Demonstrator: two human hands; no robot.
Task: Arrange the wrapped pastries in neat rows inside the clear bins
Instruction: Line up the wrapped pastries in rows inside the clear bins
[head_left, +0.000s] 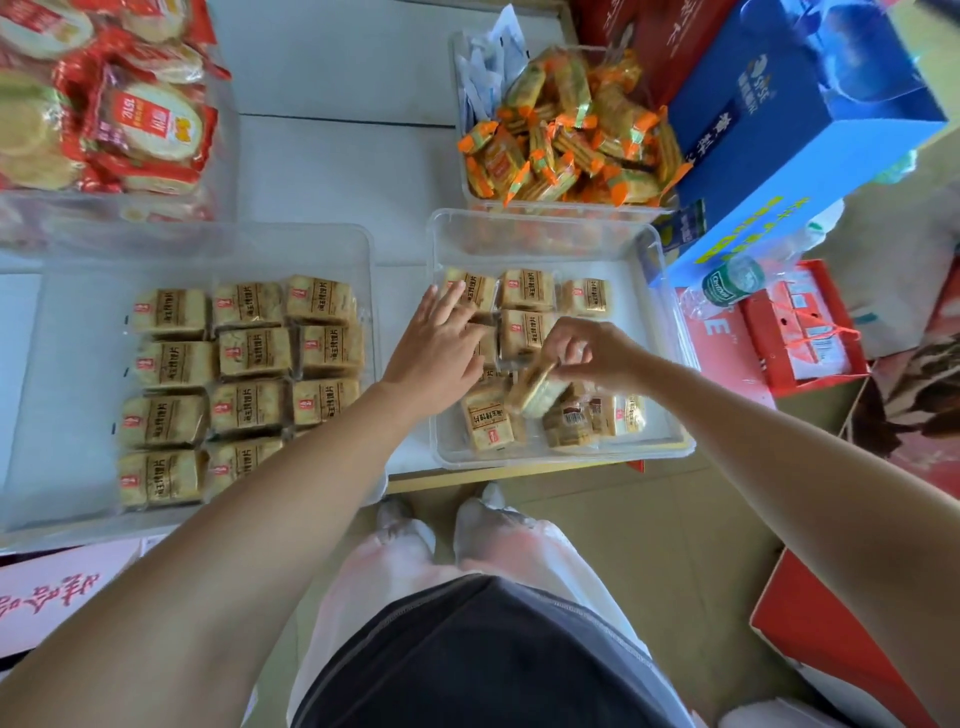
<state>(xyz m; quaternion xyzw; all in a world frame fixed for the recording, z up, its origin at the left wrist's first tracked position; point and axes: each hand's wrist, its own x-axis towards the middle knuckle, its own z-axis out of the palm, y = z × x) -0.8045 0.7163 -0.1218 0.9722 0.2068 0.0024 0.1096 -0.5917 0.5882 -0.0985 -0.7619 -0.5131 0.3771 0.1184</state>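
White table (337, 171), clear bins (540, 215); red boxes (802, 332) on floor (649, 545); left hand (439, 345) flat, right hand (587, 348) pinching pastry (535, 392).

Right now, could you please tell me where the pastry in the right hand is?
In the head view, the right hand pinches the wrapped pastry over the right clear bin, above the loose pastries at its near end, right of the left hand.

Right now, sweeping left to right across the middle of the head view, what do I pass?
Left clear bin → left hand → tilted pastry → right hand gripping it → green-labelled bottle → red carton.
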